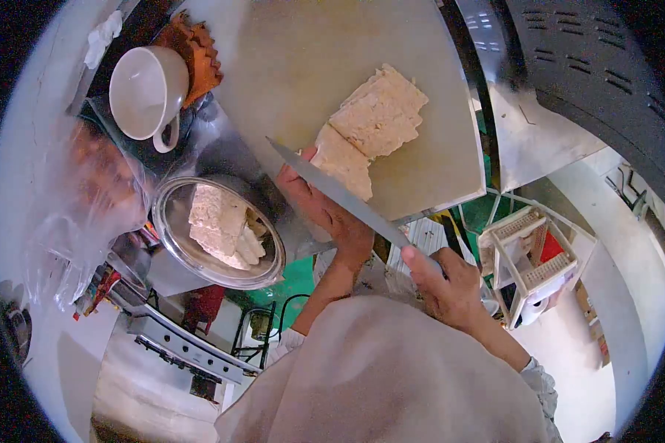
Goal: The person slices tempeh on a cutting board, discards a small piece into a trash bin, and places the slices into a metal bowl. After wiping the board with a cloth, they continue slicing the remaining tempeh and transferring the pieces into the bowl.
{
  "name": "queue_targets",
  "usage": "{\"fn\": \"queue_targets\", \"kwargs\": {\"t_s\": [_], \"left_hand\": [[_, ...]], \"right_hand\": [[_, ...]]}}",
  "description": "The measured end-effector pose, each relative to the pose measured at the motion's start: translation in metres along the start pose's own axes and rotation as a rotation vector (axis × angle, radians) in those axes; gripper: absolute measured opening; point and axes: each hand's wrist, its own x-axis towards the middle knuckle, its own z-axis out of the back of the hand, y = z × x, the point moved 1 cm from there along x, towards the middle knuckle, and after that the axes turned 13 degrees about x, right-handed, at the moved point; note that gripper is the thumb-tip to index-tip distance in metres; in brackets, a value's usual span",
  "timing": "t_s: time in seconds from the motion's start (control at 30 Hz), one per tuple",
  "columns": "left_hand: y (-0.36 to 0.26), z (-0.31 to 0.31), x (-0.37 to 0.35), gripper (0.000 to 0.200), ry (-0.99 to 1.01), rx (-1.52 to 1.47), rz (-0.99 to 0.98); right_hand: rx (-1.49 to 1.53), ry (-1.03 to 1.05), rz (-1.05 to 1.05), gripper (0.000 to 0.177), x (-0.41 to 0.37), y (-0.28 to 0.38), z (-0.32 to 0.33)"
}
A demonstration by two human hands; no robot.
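A long knife (347,201) is held by its handle in my right hand (451,286), its blade pointing to the upper left over my left hand (325,210). My left hand lies at the near left edge of the cutting board (273,59), partly hidden behind the blade, its fingertips at the pale slab. Whether those fingers grip the slab is hidden. Two pale, crumbly pieces lie on the board: a larger piece (380,111) and a smaller piece (343,162) touching it. A metal bowl (162,244) to the left holds more pale pieces (218,221).
A white mug (144,92) stands at the upper left beside an orange-brown item (196,63). Plastic bags (96,184) lie left of the bowl. A dark vented appliance (591,59) is at the upper right, with a white rack (532,258) below it.
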Motion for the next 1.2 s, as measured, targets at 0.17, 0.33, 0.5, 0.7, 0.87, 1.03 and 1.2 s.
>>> {"fn": "queue_targets", "kwargs": {"t_s": [0.17, 0.33, 0.5, 0.7, 0.87, 1.03, 1.2], "left_hand": [[-0.008, -0.013, 0.000, 0.051, -0.107, 0.192, -0.101], [0.001, -0.011, -0.001, 0.048, -0.051, -0.129, 0.117], [-0.003, -0.010, 0.001, 0.045, -0.026, -0.150, 0.174], [-0.001, -0.007, 0.000, 0.042, -0.010, -0.069, 0.072], [-0.004, -0.006, 0.003, 0.042, -0.023, -0.009, -0.018], [0.003, -0.009, 0.000, 0.042, 0.001, -0.119, 0.067], [0.002, -0.007, 0.000, 0.041, 0.014, -0.100, 0.142]], "right_hand": [[-0.005, 0.023, -0.024, 0.063, -0.001, -0.001, -0.003], [-0.042, -0.008, -0.036, 0.068, -0.003, -0.001, -0.007], [-0.027, 0.023, -0.056, 0.070, -0.003, 0.000, -0.005], [-0.055, 0.097, -0.103, 0.069, -0.002, 0.003, -0.004], [-0.024, 0.076, -0.113, 0.067, 0.000, 0.005, -0.004], [-0.036, 0.029, -0.107, 0.065, -0.002, 0.003, -0.007], [-0.045, -0.025, -0.054, 0.065, -0.004, 0.000, -0.010]]}}
